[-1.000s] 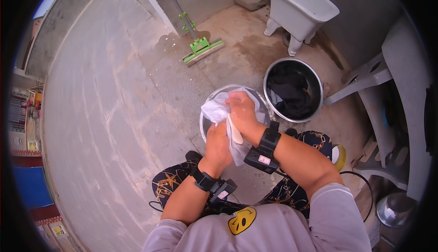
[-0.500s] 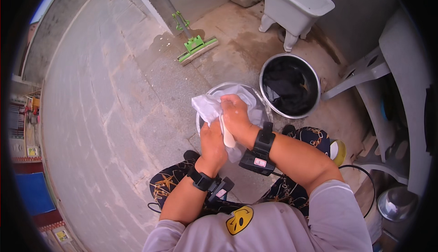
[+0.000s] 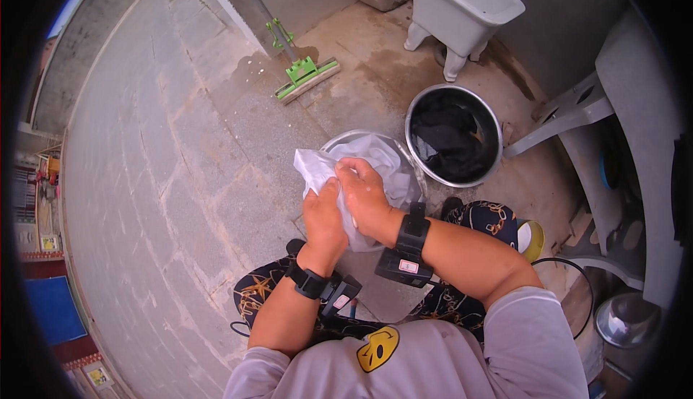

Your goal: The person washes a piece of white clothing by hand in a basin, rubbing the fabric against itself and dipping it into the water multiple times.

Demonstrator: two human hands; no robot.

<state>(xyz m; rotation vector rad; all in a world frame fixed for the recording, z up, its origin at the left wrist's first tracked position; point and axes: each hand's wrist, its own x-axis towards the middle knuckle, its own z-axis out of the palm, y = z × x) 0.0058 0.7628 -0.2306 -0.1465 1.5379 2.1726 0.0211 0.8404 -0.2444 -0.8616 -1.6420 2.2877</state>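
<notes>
Above rough grey paving (image 3: 173, 146), both hands (image 3: 369, 200) pinch thin, crumpled white cloth (image 3: 312, 169)

To the left of the left hand (image 3: 325, 222), the grey paving (image 3: 180, 168) gives wide free room, and a hand could pass there low over the floor. Straight ahead, the way is open beyond the rim of the metal basin (image 3: 354, 133) until the green mop (image 3: 303, 74), which stands well apart. On the right side the passage is tight: the dark-filled basin (image 3: 465, 184) sits just beside the first one, and behind it the leg of a grey plastic piece (image 3: 563, 121) reaches near its rim. The right hand (image 3: 367, 200) is close to the left one, with the white cloth (image 3: 310, 168) filling the space around their fingers. Below, between the forearms, a gap remains, narrowed by two black wrist devices (image 3: 401, 265).
</notes>
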